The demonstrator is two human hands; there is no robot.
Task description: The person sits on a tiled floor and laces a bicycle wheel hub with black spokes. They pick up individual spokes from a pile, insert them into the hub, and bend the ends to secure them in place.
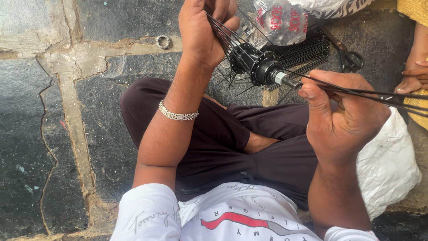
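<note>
A black bicycle wheel hub (262, 68) with a silver axle end hangs in the air above my crossed legs. Thin black spokes (225, 33) run from its flange up into my left hand (203, 31), which grips a bunch of them. My right hand (345, 114) is closed on other black spokes (392, 96) that stretch from the hub out to the right edge. The hub sits between both hands, slightly nearer the left one. A silver chain bracelet (178, 115) circles my left wrist.
A pile of loose black spokes (307, 51) lies on the stone floor beyond the hub, beside a clear plastic bag (281, 20) and pliers (347, 56). A small metal ring (163, 42) lies at upper left. A white bag (388, 165) sits by my right knee. Another person's hand (412, 78) is at right.
</note>
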